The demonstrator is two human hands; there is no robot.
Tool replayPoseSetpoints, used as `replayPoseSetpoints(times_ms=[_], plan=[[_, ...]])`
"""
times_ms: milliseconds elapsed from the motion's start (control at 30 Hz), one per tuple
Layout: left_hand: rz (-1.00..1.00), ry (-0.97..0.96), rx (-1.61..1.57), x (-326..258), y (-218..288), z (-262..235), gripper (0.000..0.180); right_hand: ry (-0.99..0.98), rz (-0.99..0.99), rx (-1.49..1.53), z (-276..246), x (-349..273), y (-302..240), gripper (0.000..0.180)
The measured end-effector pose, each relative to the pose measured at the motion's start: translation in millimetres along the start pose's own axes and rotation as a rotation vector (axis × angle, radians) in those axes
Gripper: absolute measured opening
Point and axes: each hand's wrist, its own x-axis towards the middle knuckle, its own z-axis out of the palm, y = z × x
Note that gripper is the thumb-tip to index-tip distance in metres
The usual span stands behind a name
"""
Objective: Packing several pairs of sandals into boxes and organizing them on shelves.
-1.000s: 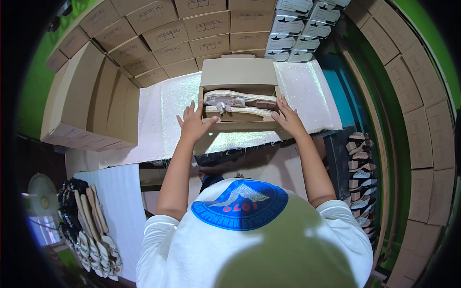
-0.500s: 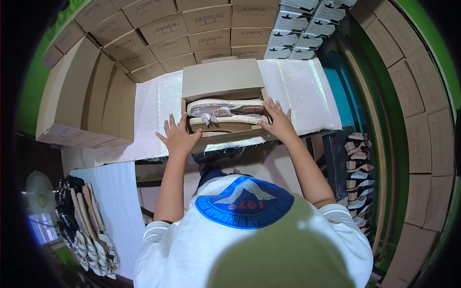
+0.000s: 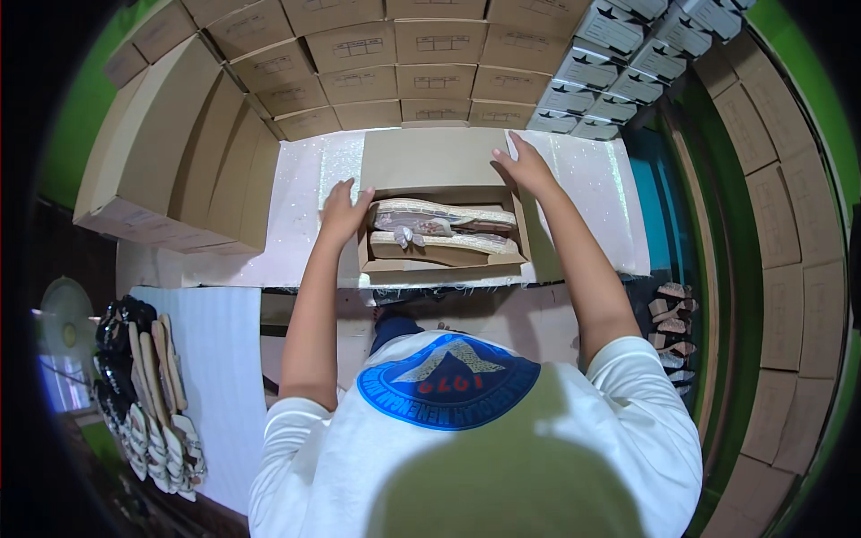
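An open brown cardboard shoebox point(image 3: 529, 244) lies before me on the table. Inside it sits a pair of pale flat shoes point(image 3: 444, 215), side by side, one with a small bow. The box's lid point(image 3: 430, 160) is folded back on the far side. My left hand point(image 3: 343, 215) is at the box's back left corner, thumb by the lid's edge, fingers apart. Farther out, my right hand point(image 3: 529, 168) reaches to the lid's right edge, thumb and forefinger spread apart. Neither hand holds a shoe.
Stacked brown boxes point(image 3: 435, 81) line the back, with white-and-black boxes point(image 3: 587, 67) at back right. Larger cartons point(image 3: 152, 152) stand at left. Sandals point(image 3: 157, 403) lie on a white surface at lower left; more shoes point(image 3: 673, 323) stand in a row at right.
Both hands have moved from the box's sides near the shoes farther back, the right one up to the lid's edge. The shoes still lie in the box. The view has shifted.
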Motion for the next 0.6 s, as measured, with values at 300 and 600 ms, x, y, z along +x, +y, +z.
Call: replayPoseSetpoints(times_ms=[300, 600], plan=[[-0.124, -0.071, -0.466, 37, 31, -12, 0.063, 0.068, -0.206, -0.365, -5, 42, -48, 0.059], [0.264, 0.297, -0.325, -13, 56, -47, 0.053, 0.164, -0.405, -0.247, -61, -40, -87, 0.025]])
